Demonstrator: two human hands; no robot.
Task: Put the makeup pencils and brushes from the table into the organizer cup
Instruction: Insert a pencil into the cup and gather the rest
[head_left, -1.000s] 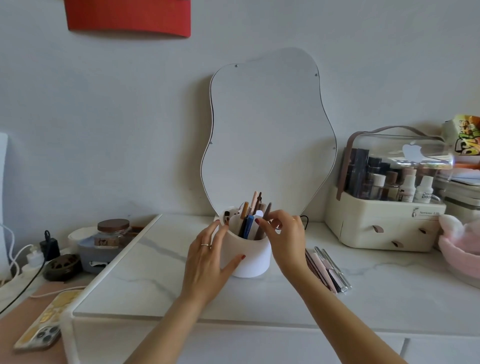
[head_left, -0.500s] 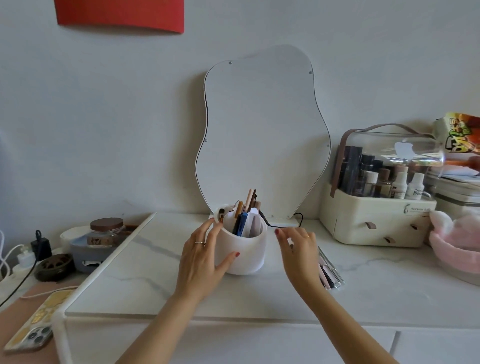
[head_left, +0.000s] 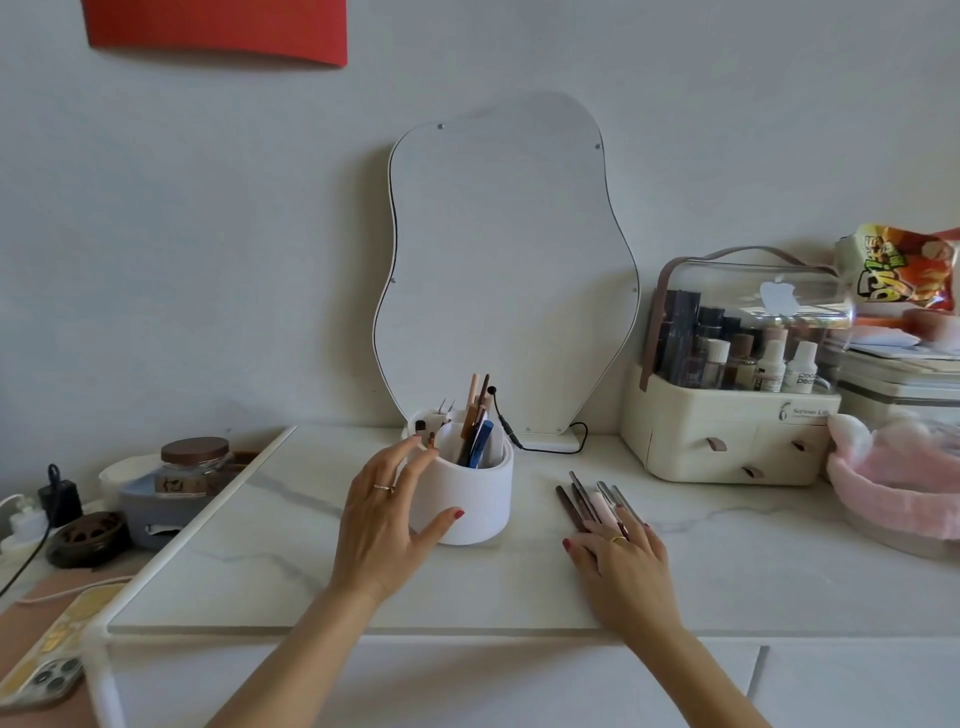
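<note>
Inside organizer cup (head_left: 467, 493), upright pencils (head_left: 475, 421); left grip (head_left: 387, 512) cupping it, right grip (head_left: 621, 556) flat.

wavy mirror (head_left: 506, 270) centre against wall; cosmetics case (head_left: 737, 395) right; snack bag (head_left: 901, 270) far right; jar (head_left: 195, 462), phone (head_left: 44, 660) lower left.
</note>
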